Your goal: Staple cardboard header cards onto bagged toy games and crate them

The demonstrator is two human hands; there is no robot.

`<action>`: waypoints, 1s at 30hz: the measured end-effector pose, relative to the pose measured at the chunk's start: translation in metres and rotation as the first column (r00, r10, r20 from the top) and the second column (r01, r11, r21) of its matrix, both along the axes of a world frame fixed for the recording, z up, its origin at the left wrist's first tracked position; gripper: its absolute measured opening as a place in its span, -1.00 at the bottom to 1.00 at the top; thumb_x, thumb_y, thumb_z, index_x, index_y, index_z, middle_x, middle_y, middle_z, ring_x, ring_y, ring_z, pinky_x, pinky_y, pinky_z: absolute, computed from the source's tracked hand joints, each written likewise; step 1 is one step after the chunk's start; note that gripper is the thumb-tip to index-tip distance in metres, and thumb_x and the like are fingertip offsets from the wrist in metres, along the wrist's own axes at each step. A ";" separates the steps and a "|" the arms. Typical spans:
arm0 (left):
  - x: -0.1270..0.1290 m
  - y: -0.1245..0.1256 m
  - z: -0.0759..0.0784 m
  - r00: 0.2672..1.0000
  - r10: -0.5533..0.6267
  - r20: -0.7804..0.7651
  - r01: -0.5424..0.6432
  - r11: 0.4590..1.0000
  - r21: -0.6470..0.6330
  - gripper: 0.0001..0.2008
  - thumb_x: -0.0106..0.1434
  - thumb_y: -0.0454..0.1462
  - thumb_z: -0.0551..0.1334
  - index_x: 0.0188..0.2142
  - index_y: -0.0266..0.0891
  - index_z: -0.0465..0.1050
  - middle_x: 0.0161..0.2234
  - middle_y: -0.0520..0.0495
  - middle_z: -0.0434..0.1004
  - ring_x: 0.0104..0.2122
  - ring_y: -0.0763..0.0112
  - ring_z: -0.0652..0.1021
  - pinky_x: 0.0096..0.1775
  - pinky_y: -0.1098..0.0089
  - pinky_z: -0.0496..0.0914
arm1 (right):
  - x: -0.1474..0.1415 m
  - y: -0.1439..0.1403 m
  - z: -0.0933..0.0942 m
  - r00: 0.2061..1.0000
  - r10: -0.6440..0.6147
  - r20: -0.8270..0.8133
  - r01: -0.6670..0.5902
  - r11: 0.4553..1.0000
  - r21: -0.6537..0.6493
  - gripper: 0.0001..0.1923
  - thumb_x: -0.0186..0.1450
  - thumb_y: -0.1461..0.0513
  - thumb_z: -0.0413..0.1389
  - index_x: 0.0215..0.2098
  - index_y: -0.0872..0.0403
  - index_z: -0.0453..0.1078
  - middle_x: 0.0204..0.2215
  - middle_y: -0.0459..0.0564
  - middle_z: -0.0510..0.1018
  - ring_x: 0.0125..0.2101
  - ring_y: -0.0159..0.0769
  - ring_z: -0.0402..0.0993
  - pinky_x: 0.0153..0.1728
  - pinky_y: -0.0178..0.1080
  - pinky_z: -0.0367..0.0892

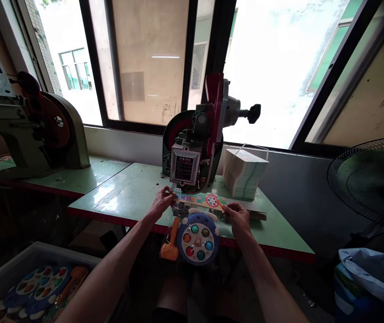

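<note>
A printed header card (196,200) is stretched between my two hands at the front of the stapling-type machine (192,148). My left hand (162,200) pinches the card's left end, and my right hand (238,218) grips its right end. Below the card hangs a round blue toy (198,237) with colored buttons and white ears, apparently in a clear bag. An orange toy hammer (170,244) hangs at the toy's left side. The machine's head hides part of the card's upper edge.
A strapped stack of cards (245,172) stands right of the machine on the green table (107,197). Lower left, a plastic bin (43,251) holds more blue toys (41,287). Another machine (43,130) is at left; a fan (373,179) and a sack (370,282) are at right.
</note>
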State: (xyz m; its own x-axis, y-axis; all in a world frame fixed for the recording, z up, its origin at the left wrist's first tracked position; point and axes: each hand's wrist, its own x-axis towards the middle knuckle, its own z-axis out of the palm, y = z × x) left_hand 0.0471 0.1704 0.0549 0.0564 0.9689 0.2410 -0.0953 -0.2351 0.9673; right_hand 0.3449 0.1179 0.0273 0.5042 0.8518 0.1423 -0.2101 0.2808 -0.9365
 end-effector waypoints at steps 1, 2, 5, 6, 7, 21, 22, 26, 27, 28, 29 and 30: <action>0.000 0.001 -0.001 1.000 0.000 0.000 0.000 1.000 0.000 -0.68 0.06 -0.14 0.41 -0.36 -0.14 0.28 -0.63 0.15 0.44 -0.66 0.46 0.46 -0.57 0.46 0.35 | 0.001 0.002 -0.002 1.000 -0.001 0.009 0.001 1.000 0.003 -0.52 -0.26 0.07 0.56 -0.55 0.06 0.43 -0.62 -0.16 0.48 -0.63 -0.39 0.37 -0.60 -0.29 0.33; 0.000 0.003 -0.001 1.000 0.000 -0.001 0.000 1.000 0.000 -0.68 0.06 -0.15 0.41 -0.36 -0.14 0.28 -0.63 0.15 0.43 -0.66 0.47 0.46 -0.57 0.46 0.34 | 0.001 0.003 -0.003 1.000 -0.001 0.018 0.001 1.000 0.006 -0.52 -0.25 0.06 0.55 -0.55 0.06 0.43 -0.61 -0.15 0.48 -0.63 -0.38 0.38 -0.60 -0.29 0.33; 0.000 0.005 -0.003 1.000 -0.001 -0.002 0.001 1.000 0.001 -0.68 0.07 -0.15 0.41 -0.36 -0.14 0.27 -0.62 0.15 0.43 -0.66 0.48 0.45 -0.57 0.46 0.34 | 0.003 0.006 -0.007 1.000 -0.006 0.027 0.006 1.000 0.006 -0.52 -0.25 0.07 0.55 -0.55 0.06 0.43 -0.60 -0.15 0.50 -0.62 -0.37 0.39 -0.60 -0.28 0.34; 0.000 0.005 -0.003 1.000 -0.005 -0.002 0.005 1.000 0.003 -0.68 0.08 -0.15 0.41 -0.36 -0.14 0.27 -0.61 0.15 0.44 -0.66 0.48 0.46 -0.57 0.46 0.34 | 0.004 0.007 -0.007 1.000 -0.005 0.027 0.005 1.000 0.005 -0.53 -0.25 0.07 0.55 -0.54 0.06 0.43 -0.60 -0.15 0.50 -0.62 -0.37 0.39 -0.60 -0.28 0.34; -0.001 0.006 -0.003 1.000 -0.010 -0.003 0.010 1.000 0.004 -0.68 0.09 -0.14 0.41 -0.35 -0.14 0.27 -0.60 0.14 0.45 -0.65 0.47 0.46 -0.56 0.45 0.35 | 0.004 0.007 -0.007 1.000 -0.003 0.027 0.003 1.000 0.004 -0.53 -0.25 0.08 0.55 -0.54 0.06 0.43 -0.60 -0.15 0.50 -0.62 -0.37 0.39 -0.59 -0.28 0.35; -0.004 0.003 -0.002 1.000 -0.018 0.020 0.018 1.000 0.017 -0.64 0.08 -0.09 0.43 -0.34 -0.14 0.27 -0.63 0.14 0.46 -0.66 0.45 0.46 -0.56 0.46 0.31 | -0.001 0.008 0.000 1.000 0.018 -0.001 -0.018 1.000 0.007 -0.54 -0.26 0.07 0.55 -0.56 0.06 0.44 -0.60 -0.14 0.51 -0.60 -0.36 0.41 -0.57 -0.28 0.35; -0.007 0.002 -0.001 1.000 -0.012 0.024 0.011 1.000 0.017 -0.63 0.08 -0.09 0.43 -0.34 -0.14 0.27 -0.63 0.13 0.46 -0.65 0.46 0.46 -0.55 0.46 0.31 | -0.005 0.010 0.001 1.000 0.024 -0.002 -0.024 1.000 0.010 -0.53 -0.27 0.07 0.55 -0.56 0.06 0.43 -0.60 -0.14 0.50 -0.60 -0.36 0.41 -0.58 -0.28 0.34; -0.031 -0.004 0.001 1.000 0.013 0.028 -0.014 1.000 0.012 -0.59 0.04 -0.06 0.47 -0.33 -0.15 0.29 -0.60 0.10 0.52 -0.62 0.44 0.50 -0.50 0.45 0.35 | -0.028 0.016 0.005 0.997 0.082 -0.001 -0.082 0.996 0.027 -0.52 -0.25 0.03 0.53 -0.56 0.03 0.40 -0.60 -0.14 0.50 -0.61 -0.34 0.41 -0.57 -0.26 0.34; -0.038 -0.005 0.002 0.999 0.025 0.025 -0.026 1.000 0.007 -0.58 0.02 -0.05 0.47 -0.34 -0.15 0.29 -0.60 0.09 0.52 -0.62 0.44 0.50 -0.50 0.45 0.35 | -0.035 0.017 0.006 0.995 0.099 0.000 -0.099 0.995 0.034 -0.52 -0.23 0.03 0.52 -0.55 0.03 0.39 -0.60 -0.14 0.50 -0.61 -0.34 0.40 -0.56 -0.26 0.34; -0.045 -0.006 0.003 0.999 0.039 0.021 -0.039 0.999 0.002 -0.57 0.01 -0.05 0.48 -0.34 -0.15 0.29 -0.60 0.09 0.52 -0.63 0.44 0.50 -0.51 0.45 0.35 | -0.041 0.019 0.007 0.994 0.114 0.000 -0.114 0.993 0.041 -0.53 -0.22 0.02 0.52 -0.55 0.02 0.39 -0.61 -0.14 0.50 -0.61 -0.35 0.39 -0.56 -0.26 0.33; -0.051 -0.007 0.003 0.999 0.052 0.017 -0.052 0.999 -0.004 -0.56 0.00 -0.05 0.49 -0.34 -0.15 0.29 -0.60 0.08 0.53 -0.63 0.44 0.49 -0.51 0.45 0.35 | -0.047 0.020 0.008 0.992 0.127 0.000 -0.126 0.991 0.046 -0.53 -0.22 0.03 0.51 -0.54 0.02 0.39 -0.61 -0.15 0.49 -0.61 -0.36 0.37 -0.56 -0.26 0.33; -0.056 -0.007 0.004 0.998 0.064 0.014 -0.064 0.998 -0.008 -0.56 0.00 -0.05 0.49 -0.34 -0.15 0.29 -0.60 0.08 0.53 -0.64 0.43 0.49 -0.52 0.44 0.35 | -0.053 0.022 0.008 0.990 0.138 -0.001 -0.138 0.989 0.051 -0.54 -0.21 0.03 0.51 -0.54 0.02 0.39 -0.62 -0.16 0.48 -0.62 -0.37 0.35 -0.55 -0.27 0.32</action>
State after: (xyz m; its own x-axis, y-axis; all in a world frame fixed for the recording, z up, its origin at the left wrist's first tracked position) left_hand -0.0094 0.1631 0.0591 -0.0091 0.9723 0.2336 -0.0937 -0.2335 0.9678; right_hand 0.2923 0.1398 0.0358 0.3831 0.9050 0.1853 -0.2541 0.2960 -0.9208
